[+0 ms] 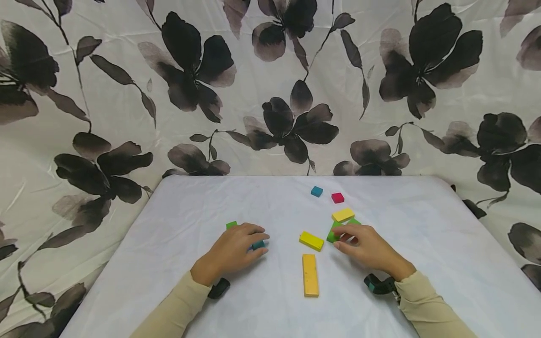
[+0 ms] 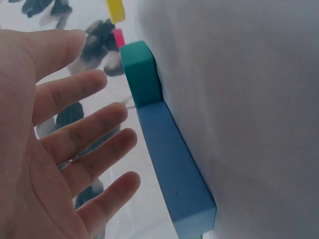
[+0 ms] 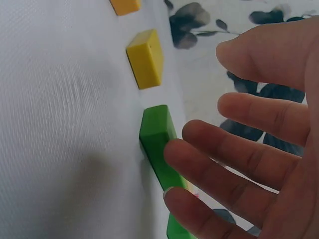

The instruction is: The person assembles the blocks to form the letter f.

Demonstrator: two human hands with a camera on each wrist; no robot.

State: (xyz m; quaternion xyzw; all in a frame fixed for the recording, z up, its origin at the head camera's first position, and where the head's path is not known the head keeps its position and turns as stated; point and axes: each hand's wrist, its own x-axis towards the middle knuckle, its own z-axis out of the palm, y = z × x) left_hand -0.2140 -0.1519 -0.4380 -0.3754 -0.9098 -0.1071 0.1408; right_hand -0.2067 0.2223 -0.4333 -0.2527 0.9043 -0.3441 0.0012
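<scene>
My left hand (image 1: 234, 246) hovers over the left part of the table with its fingers spread and nothing in them. Beside those fingers, in the left wrist view, a teal block (image 2: 142, 74) adjoins the end of a longer blue block (image 2: 174, 164). From the head view the blue block is hidden under the hand, and a green block (image 1: 231, 225) peeks out behind it. On the other side my right hand (image 1: 372, 246) is held over a green block (image 3: 158, 134), its fingers loosely bent and holding nothing. Another green block (image 3: 178, 229) shows below the little finger.
Between the hands lie a yellow block (image 1: 311, 241) and a long orange-yellow block (image 1: 310, 276). Farther back are another yellow block (image 1: 343, 215), a red block (image 1: 337, 198) and a small blue block (image 1: 316, 191). White cloth covers the table (image 1: 236, 197); a floral curtain (image 1: 253, 80) hangs behind.
</scene>
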